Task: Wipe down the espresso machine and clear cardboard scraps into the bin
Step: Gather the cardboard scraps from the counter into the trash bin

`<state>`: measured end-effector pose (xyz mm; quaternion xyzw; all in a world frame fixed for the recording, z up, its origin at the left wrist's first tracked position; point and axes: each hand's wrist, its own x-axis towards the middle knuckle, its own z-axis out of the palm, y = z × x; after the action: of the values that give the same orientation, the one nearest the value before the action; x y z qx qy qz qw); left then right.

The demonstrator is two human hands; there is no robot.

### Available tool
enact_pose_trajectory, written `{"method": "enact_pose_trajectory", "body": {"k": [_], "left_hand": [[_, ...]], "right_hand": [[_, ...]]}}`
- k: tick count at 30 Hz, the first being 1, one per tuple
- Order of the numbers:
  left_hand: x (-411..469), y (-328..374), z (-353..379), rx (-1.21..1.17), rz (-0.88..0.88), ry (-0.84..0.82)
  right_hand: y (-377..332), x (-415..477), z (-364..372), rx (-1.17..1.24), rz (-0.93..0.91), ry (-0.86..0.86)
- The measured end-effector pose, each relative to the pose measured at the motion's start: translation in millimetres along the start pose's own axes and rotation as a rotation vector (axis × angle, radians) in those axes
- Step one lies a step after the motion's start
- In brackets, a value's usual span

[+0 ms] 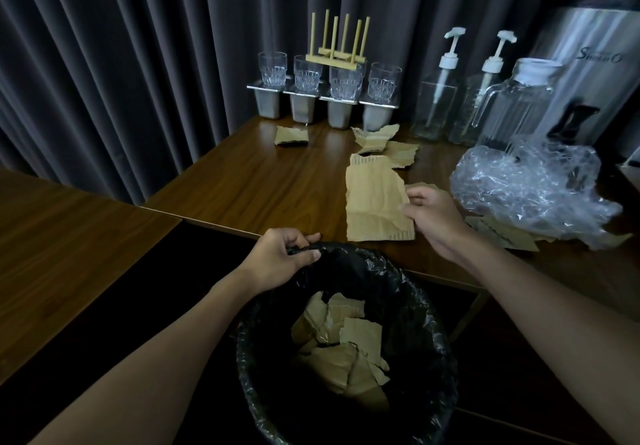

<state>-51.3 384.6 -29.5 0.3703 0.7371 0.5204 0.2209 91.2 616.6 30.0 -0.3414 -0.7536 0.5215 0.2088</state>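
Observation:
A bin [426, 309] lined with a black bag stands below the table's front edge, with several torn cardboard scraps [343, 344] inside. My left hand [282, 259] grips the bag's rim at the far left side. A large cardboard piece [374, 198] lies flat on the wooden table [249, 181]. My right hand [433, 216] pinches that piece at its right edge. More scraps [377, 141] lie behind it, and one small scrap [291, 135] sits alone further left. A steel machine [588, 74] stands at the back right.
A crumpled clear plastic sheet [530, 188] lies right of my right hand, over more cardboard [502, 236]. Two pump bottles [436, 98], a glass jug [512, 105], several glasses on steel tubs [343, 98] and a wooden rack [339, 49] line the back. A dark curtain hangs behind.

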Motion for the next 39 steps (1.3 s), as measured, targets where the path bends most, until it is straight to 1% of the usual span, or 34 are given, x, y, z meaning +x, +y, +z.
{"method": "enact_pose_trajectory", "body": {"k": [3,5,6,8,9,10,12,14,16,18,20,22,24,25,28,32,34,35,36,38,39], "left_hand": [[1.6,-0.9,-0.6,0.005,0.006,-0.004],[3.2,-1.8,-0.9,0.013,0.007,0.001],[3.7,-2.1,-1.7,0.019,0.006,0.008],[3.9,-2.3,-2.3,0.077,0.012,0.017],[3.9,-1.8,-2.7,0.102,0.025,0.020],[4.0,-1.4,-2.6,0.098,0.034,0.018],[4.0,-1.2,-1.6,0.038,0.024,0.005],[4.0,0.3,-0.5,0.007,0.016,0.000],[4.1,2.0,-0.4,0.000,0.014,0.006],[4.7,4.2,-1.0,-0.003,0.007,0.006],[5.2,6.9,-0.6,0.011,-0.001,-0.002],[5.6,7.0,-0.3,0.007,0.013,-0.001],[5.6,4.0,0.6,-0.015,0.016,-0.004],[5.4,2.2,1.3,-0.024,0.016,-0.005],[5.3,-1.5,2.7,-0.053,0.015,0.001],[5.1,-1.6,3.0,-0.060,0.019,-0.003],[5.0,-0.7,3.1,-0.062,0.012,-0.004],[4.7,0.0,3.1,-0.061,0.005,-0.004],[4.4,0.8,2.8,-0.060,-0.002,-0.007],[4.0,1.3,2.1,-0.061,-0.008,-0.012],[4.2,1.0,2.0,-0.060,-0.010,-0.014]], "right_hand": [[-9.3,-9.6,-11.2,0.189,0.042,-0.104],[-16.0,-20.7,-17.2,0.248,0.036,-0.219],[-17.7,-26.5,-19.6,0.241,0.040,-0.291],[-18.0,-38.1,-23.1,0.137,0.038,-0.454],[-15.6,-42.4,-24.4,0.068,0.017,-0.506],[-11.2,-44.4,-25.6,0.017,-0.013,-0.511],[-2.4,-45.5,-30.8,-0.014,-0.061,-0.412],[6.6,-43.9,-38.7,-0.023,-0.094,-0.263],[16.2,-41.4,-47.1,-0.094,-0.130,-0.095],[27.4,-38.1,-55.6,-0.267,-0.153,0.080],[39.3,-33.7,-64.3,-0.468,-0.158,0.182],[50.3,-30.2,-70.1,-0.593,-0.105,0.199],[56.3,-31.2,-71.0,-0.643,-0.021,0.167],[59.3,-32.2,-69.3,-0.661,-0.013,0.154],[61.6,-38.0,-61.0,-0.697,-0.105,0.130],[54.6,-46.9,-46.9,-0.601,-0.283,0.054],[53.1,-45.2,-42.8,-0.653,-0.364,0.109],[53.0,-43.9,-41.6,-0.709,-0.365,0.118],[53.1,-43.1,-41.0,-0.754,-0.324,0.094],[53.7,-42.3,-38.1,-0.757,-0.264,0.005],[53.8,-42.9,-35.8,-0.742,-0.276,-0.014]]}}
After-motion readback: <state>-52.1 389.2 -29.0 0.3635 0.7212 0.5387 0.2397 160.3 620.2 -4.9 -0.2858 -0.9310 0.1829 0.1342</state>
